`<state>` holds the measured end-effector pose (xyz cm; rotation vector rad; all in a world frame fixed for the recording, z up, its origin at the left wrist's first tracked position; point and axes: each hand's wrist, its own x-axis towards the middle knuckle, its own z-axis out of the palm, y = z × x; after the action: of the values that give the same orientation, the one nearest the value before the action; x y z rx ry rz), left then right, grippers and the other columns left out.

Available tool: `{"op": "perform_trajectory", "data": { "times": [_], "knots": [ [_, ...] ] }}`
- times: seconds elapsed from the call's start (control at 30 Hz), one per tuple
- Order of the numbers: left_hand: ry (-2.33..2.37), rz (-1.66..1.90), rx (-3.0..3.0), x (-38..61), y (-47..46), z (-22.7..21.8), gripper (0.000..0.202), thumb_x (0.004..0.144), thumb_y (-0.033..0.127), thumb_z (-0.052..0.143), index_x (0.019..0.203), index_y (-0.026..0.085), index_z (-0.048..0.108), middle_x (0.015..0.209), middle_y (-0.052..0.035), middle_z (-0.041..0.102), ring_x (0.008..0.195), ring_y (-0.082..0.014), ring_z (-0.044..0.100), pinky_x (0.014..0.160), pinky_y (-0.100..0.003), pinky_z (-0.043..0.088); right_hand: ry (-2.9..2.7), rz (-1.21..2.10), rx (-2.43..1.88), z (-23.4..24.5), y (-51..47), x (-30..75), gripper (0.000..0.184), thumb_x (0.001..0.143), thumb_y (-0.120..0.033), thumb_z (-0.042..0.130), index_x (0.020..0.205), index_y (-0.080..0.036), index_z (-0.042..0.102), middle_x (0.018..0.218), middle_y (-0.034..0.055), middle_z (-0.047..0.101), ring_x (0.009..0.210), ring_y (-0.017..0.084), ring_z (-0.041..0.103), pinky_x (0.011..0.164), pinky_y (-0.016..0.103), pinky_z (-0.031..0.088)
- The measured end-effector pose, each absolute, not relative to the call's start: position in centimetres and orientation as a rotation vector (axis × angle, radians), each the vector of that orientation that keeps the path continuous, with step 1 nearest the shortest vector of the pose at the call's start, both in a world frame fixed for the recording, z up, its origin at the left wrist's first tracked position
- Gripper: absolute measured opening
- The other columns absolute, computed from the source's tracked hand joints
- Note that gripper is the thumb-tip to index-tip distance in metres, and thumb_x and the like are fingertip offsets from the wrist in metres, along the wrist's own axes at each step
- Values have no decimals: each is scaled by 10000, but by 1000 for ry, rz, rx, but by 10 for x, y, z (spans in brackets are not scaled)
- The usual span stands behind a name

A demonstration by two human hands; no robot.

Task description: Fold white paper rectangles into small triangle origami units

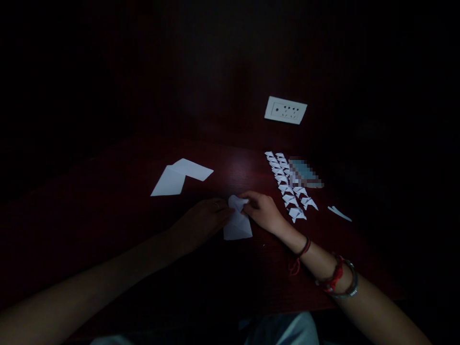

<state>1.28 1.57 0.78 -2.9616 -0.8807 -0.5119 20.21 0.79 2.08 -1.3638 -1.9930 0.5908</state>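
- Closest: bare left forearm (72, 293)
- Folded white paper (237, 228), pinched between left hand (203, 220) and right hand (265, 212)
- Looks light, bendy, easy to tear; best held by edges

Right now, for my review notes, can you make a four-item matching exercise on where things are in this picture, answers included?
Things:
1. socket plate
2. loose white sheets
3. creased paper piece
4. small folded paper shapes

Places:
A. touched by both the left hand and the right hand
B. lined up in rows, to the right of both hands
C. highest in the view
D. lying beyond the left hand, toward the left

Pairs: 1-C, 2-D, 3-A, 4-B
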Motion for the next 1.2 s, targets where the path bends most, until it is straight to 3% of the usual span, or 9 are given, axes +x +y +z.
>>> {"op": "perform_trajectory", "data": {
  "times": [0.1,0.27,0.33,0.43,0.5,0.67,0.8,1.03,1.2],
  "knots": [
    [-1012,-649,-2992,12,14,6,231,837,216,446,1061,179,491,1055,-61,550,953,-191,509,815,-343,407,-2009,554,-1365,22,7,202,280,670,-94,479,908,-182,600,698,-7,598,587,98,519,547,217,387],
    [-1307,-887,-3104,13,12,9,502,835,289,454,1267,183,222,1040,-45,567,933,-152,540,785,-285,432,-2020,553,-1322,23,5,201,255,662,-77,485,855,-184,613,727,-5,612,606,91,524,566,209,392],
    [-1318,-861,-3110,14,13,12,458,841,298,438,1253,203,265,1038,-34,571,931,-152,542,795,-291,423,-2009,571,-1316,22,5,201,231,660,-77,498,825,-176,626,714,0,615,612,93,529,565,208,394],
    [-1329,-834,-3031,14,14,15,279,832,316,446,1093,218,458,990,-14,586,882,-156,554,775,-296,419,-1966,617,-1326,19,4,201,203,666,-101,520,813,-171,641,699,5,617,612,98,537,557,212,401],
    [-1352,-840,-2983,15,12,18,231,811,336,477,1007,217,507,930,-2,599,838,-157,563,749,-294,422,-1927,650,-1332,16,4,200,193,668,-126,535,816,-177,648,694,2,618,609,102,544,556,217,409],
    [-1384,-831,-2917,16,7,25,225,771,345,523,947,205,519,895,-4,596,802,-166,561,716,-299,425,-1851,752,-1284,18,-1,197,169,686,-191,553,815,-175,663,706,15,648,618,117,573,550,229,428],
    [-1373,-829,-2874,17,7,26,137,807,251,459,921,195,510,878,-15,578,801,-164,543,721,-302,422,-1846,686,-1195,22,-4,195,152,730,-219,529,766,-168,668,741,30,652,651,123,576,579,244,434],
    [-1222,-878,-2750,16,5,28,142,788,125,425,918,159,469,905,-54,538,809,-184,527,701,-314,433,-1735,647,-1137,23,-7,190,158,718,-141,527,840,-182,620,772,18,639,654,112,566,595,241,448],
    [-1368,-1105,-2792,17,7,32,239,741,175,524,965,176,441,975,-56,511,862,-198,526,727,-344,449,-1762,438,-1095,33,-13,188,160,702,-98,518,814,-174,604,738,11,611,633,101,537,573,222,429]
  ]
}}
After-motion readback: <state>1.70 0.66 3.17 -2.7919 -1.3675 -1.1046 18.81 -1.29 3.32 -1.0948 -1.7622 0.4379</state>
